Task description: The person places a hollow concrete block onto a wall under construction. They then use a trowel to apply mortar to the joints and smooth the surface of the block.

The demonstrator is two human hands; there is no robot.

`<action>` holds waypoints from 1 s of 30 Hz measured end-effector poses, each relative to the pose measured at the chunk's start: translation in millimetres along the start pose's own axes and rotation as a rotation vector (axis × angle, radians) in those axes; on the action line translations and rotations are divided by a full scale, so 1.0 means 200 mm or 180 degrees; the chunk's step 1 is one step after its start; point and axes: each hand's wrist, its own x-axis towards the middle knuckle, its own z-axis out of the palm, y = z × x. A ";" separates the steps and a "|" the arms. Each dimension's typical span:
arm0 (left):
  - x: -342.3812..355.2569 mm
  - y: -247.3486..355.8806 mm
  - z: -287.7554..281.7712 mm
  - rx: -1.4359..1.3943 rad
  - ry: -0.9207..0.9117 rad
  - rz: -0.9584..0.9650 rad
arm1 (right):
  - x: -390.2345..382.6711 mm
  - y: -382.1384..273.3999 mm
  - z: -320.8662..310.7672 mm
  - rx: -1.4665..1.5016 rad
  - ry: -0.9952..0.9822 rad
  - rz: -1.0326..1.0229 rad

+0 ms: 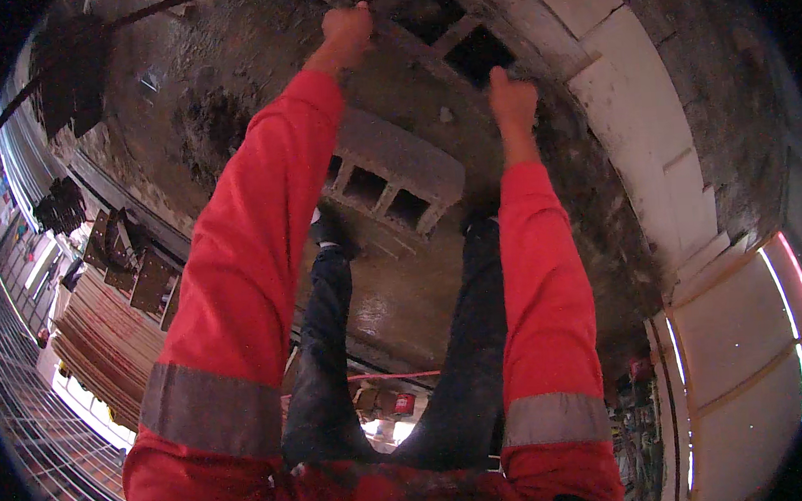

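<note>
My left hand (348, 35), at the top of the view, is closed, fingers curled; whatever it grips is hidden. A small greyish shape just beyond it is too dim to name. To its right is a grey hollow concrete block (455, 36) with two dark openings facing up. My right hand (513, 106) is closed beside the nearer opening, its upper fingers seeming to touch the block's edge. What lies in its grip cannot be seen. Nearer my feet rests another hollow block (404, 154) on its side, its openings toward me.
A course of pale blocks (637, 126) curves along the right. Wet, rough mortar-like ground (200, 116) spreads at the left. Stacked boards (108, 337) and wire mesh (25, 402) stand at lower left. Light panels (738, 349) lean at lower right. A red container (404, 403) shows between my legs.
</note>
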 end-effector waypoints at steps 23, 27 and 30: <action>-0.18 0.06 0.17 -0.1673 0.0114 0.1481 | -0.12 -0.06 -0.08 0.0543 0.0028 0.0286; -0.21 0.14 0.26 -0.0373 -0.0367 0.1713 | -0.09 -0.01 -0.04 0.0301 -0.0092 0.0019; -0.20 0.24 0.20 0.1014 -0.0409 0.1282 | -0.08 0.01 -0.02 0.0326 -0.0093 0.0004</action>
